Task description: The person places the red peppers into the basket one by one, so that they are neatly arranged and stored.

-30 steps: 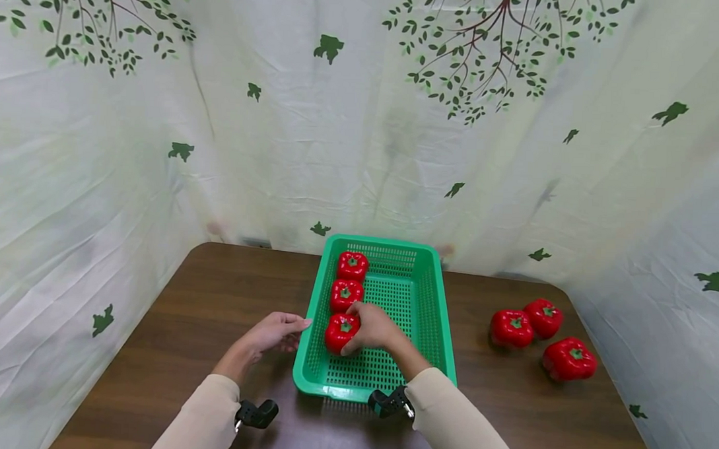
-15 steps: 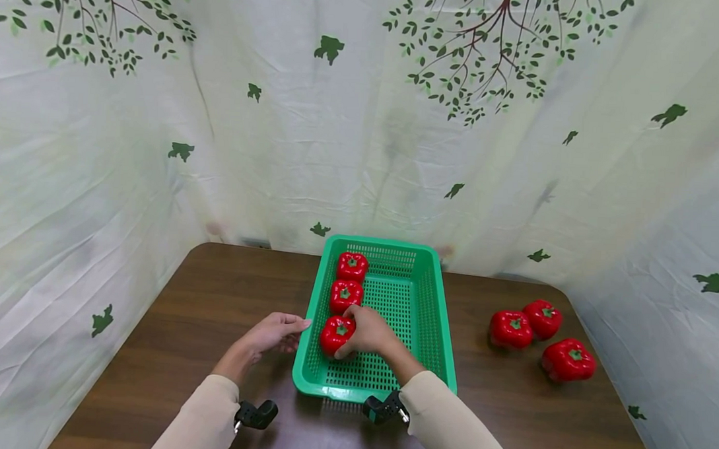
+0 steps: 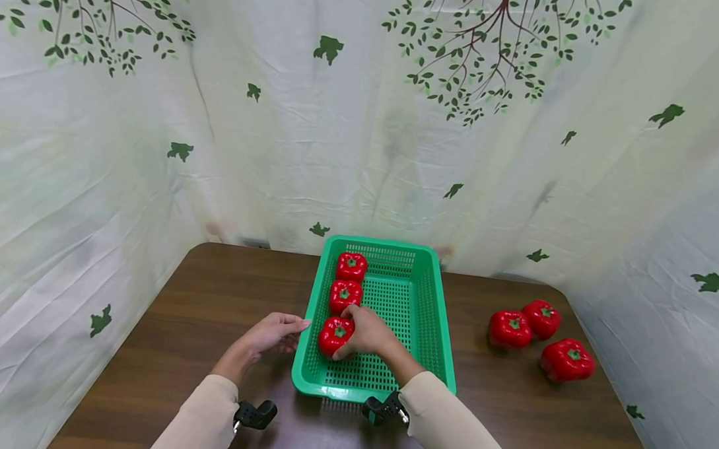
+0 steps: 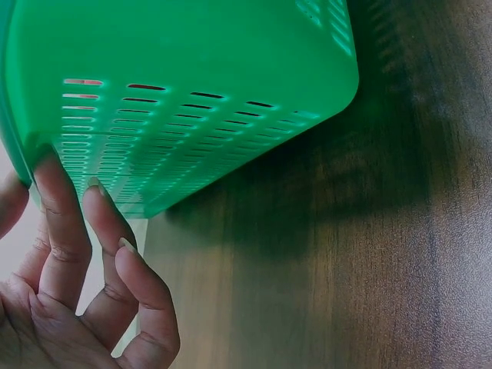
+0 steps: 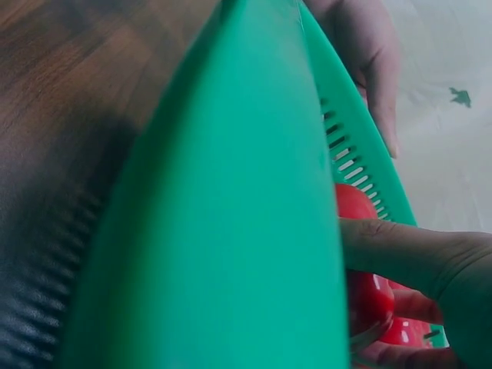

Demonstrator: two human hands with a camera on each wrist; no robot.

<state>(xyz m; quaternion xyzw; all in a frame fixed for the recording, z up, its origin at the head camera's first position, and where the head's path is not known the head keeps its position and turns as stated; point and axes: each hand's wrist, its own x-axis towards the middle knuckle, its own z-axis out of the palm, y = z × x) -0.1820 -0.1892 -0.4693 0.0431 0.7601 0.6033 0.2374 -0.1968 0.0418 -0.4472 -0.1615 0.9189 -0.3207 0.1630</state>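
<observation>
At the far left, a pale cloth with printed green leaves (image 3: 51, 194) hangs and continues behind the brown wood-patterned counter (image 3: 227, 279). Next comes the left hand (image 3: 270, 334), in a cream sleeve, with a black wrist camera (image 3: 256, 414) below it; its grip pinches, between thumb and fingertip, the left rim of a green rectangular plastic basket with many slots (image 3: 391, 344), while two other fingers stand bent outside the wall, as the left wrist view shows. Inside the basket, along its left side, three shiny red bell peppers with green stems make one column: the far pepper (image 3: 351, 267), the middle pepper (image 3: 346, 295) and the near pepper (image 3: 334, 337). The right hand (image 3: 367, 332) reaches over the right side, and its grip is curled around the near pepper, which sits near the left wall with the stem upward. Well apart to the right, three similar loose red peppers (image 3: 510, 329) lie grouped on the counter, two of them close together and one nearer to the person.
</observation>
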